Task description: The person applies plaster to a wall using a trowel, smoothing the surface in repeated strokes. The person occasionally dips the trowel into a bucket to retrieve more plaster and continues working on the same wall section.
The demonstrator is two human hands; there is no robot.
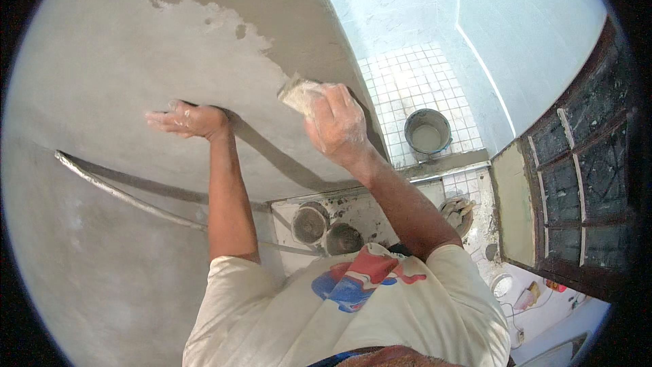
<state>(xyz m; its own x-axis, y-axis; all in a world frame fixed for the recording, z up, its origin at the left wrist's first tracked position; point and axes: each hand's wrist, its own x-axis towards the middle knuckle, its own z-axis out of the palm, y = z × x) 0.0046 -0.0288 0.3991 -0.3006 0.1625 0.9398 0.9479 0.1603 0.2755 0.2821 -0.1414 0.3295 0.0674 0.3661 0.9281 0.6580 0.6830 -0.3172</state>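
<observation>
My right hand [337, 124] grips a pale, plaster-caked sponge float [299, 94] and presses it against the grey wall [102, 81] at the edge where lighter plaster meets a darker wet patch. My left hand [188, 121] lies flat on the wall to the left, fingers stretched out, holding nothing. Both hands are dusted with plaster.
A thin pipe [122, 194] runs slantwise along the wall below my left arm. On the floor stand a grey bucket [427, 130] on white tiles, two round pans [310, 223], and a pan with tools [459, 212]. A dark wooden door [577, 183] is at the right.
</observation>
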